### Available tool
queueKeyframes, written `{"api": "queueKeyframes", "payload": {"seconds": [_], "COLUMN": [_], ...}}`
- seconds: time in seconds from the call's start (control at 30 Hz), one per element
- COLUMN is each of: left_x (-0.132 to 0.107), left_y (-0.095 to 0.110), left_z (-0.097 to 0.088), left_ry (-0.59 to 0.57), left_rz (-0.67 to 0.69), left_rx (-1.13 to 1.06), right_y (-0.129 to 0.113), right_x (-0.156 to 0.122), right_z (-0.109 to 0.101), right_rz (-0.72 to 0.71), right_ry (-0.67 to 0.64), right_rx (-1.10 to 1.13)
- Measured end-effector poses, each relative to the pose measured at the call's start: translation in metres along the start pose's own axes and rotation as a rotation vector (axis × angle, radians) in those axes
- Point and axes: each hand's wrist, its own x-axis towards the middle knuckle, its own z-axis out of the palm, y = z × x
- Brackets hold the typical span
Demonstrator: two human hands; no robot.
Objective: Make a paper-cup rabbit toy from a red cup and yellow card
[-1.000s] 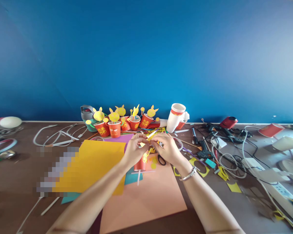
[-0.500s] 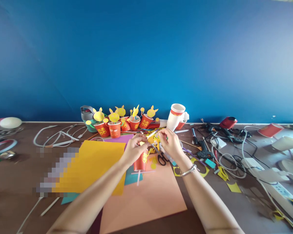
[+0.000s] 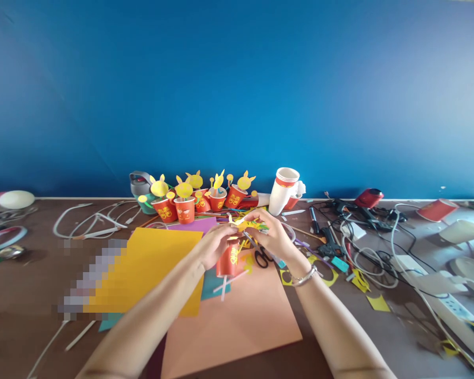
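Observation:
Above a red paper cup (image 3: 226, 262), my left hand (image 3: 215, 246) and my right hand (image 3: 274, 234) come together around a small yellow paper piece (image 3: 245, 226). Its exact shape is partly hidden by my fingers. Both hands are closed on it, the left from the left side and the right from the other. Black-handled scissors (image 3: 263, 257) lie just below my right hand. Near the cup's base, white paper strips (image 3: 224, 290) cross over a teal sheet (image 3: 211, 287) and a peach-coloured sheet (image 3: 237, 326).
Several red cups with yellow paper figures (image 3: 185, 209) stand along the wall. Stacked white cups (image 3: 284, 192) are behind my right hand. A yellow-orange sheet (image 3: 150, 268) lies left; a glue gun (image 3: 332, 245), cables and a power strip (image 3: 450, 305) are right.
My hands have drawn closer together, with the right hand lower and a yellow paper piece now showing between them. One white strip by the cup has turned to a slant.

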Motion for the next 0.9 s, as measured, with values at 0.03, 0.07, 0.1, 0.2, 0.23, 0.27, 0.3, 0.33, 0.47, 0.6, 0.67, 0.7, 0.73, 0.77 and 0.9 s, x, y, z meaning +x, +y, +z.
{"api": "queueKeyframes", "payload": {"seconds": [0.03, 0.07, 0.1, 0.2, 0.23, 0.27, 0.3, 0.33, 0.47, 0.6, 0.67, 0.7, 0.73, 0.77, 0.9], "left_x": [-0.001, -0.003, -0.004, -0.004, -0.003, -0.002, -0.002, -0.002, -0.003, -0.003, -0.002, -0.003, -0.003, -0.003, -0.002], "left_y": [0.001, 0.002, 0.003, 0.002, 0.001, 0.000, -0.001, -0.001, 0.000, -0.001, -0.003, -0.005, -0.006, -0.007, -0.009], "left_z": [0.001, 0.002, 0.002, 0.002, 0.002, 0.002, 0.002, 0.002, 0.002, 0.001, 0.002, 0.002, 0.003, 0.004, 0.005], "left_ry": [-0.023, -0.047, -0.071, -0.056, -0.016, 0.021, 0.044, 0.044, -0.033, -0.034, -0.044, -0.051, -0.055, -0.058, -0.050], "left_rz": [-0.059, -0.118, -0.168, -0.147, -0.080, -0.006, 0.062, 0.110, 0.202, 0.204, 0.166, 0.155, 0.152, 0.151, 0.166], "left_rx": [-0.031, -0.053, -0.057, 0.029, 0.074, 0.115, 0.150, 0.183, 0.290, 0.173, 0.096, 0.068, 0.044, 0.020, 0.039], "right_y": [-0.001, -0.001, -0.001, -0.001, -0.001, 0.000, 0.001, 0.002, 0.005, 0.004, 0.002, 0.001, 0.000, -0.001, 0.000], "right_x": [0.000, -0.001, -0.001, -0.001, -0.001, -0.001, -0.001, -0.001, -0.001, -0.001, 0.000, 0.000, 0.000, 0.000, 0.000], "right_z": [0.001, 0.001, 0.001, 0.000, 0.000, -0.001, -0.001, -0.001, 0.002, 0.004, 0.004, 0.005, 0.005, 0.006, 0.013], "right_rz": [0.005, 0.011, 0.022, 0.109, 0.145, 0.177, 0.204, 0.220, 0.264, 0.390, 0.435, 0.453, 0.468, 0.479, 0.487], "right_ry": [-0.011, -0.023, -0.035, -0.032, -0.025, -0.019, -0.019, -0.022, -0.035, -0.035, -0.027, -0.021, -0.013, -0.003, 0.064], "right_rx": [0.053, 0.098, 0.134, 0.202, 0.216, 0.223, 0.223, 0.216, 0.210, 0.346, 0.418, 0.450, 0.482, 0.514, 0.627]}}
